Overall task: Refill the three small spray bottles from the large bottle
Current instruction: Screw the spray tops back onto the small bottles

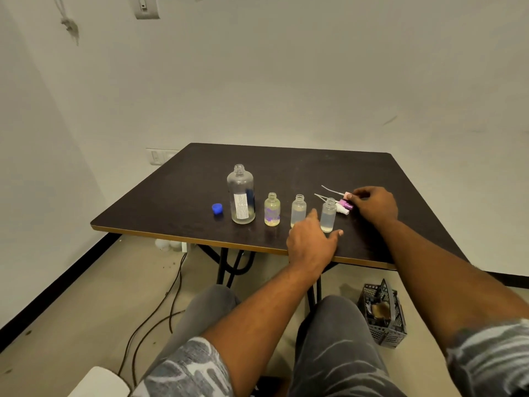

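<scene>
Bare white walls close in a corner where a dark folding table holds everything for the refill. At the left of the row stands the large bottle, clear, upright and uncapped, with only a shallow layer of liquid at its bottom; its blue cap lies just beside it, set aside so the neck is free for pouring. To its right stand the three small spray bottles, the first with a purple mark, then the second and the third, all upright with bare threaded necks and some liquid in each, lined up where the big bottle can reach them in turn. Their spray heads, pink and white with thin dip tubes trailing left, lie in a loose cluster behind the third bottle. The right hand rests there with curled fingers that seem to pinch the rearmost pink head, probably to bring it to a neck. The left hand is spread wide and holds nothing, forefinger pointing between the second and third bottles and thumb near the third one's base; whether it touches is unclear. Filling looks done, so capping is likely the step in hand. On the floor sit a grey basket and loose cables.
</scene>
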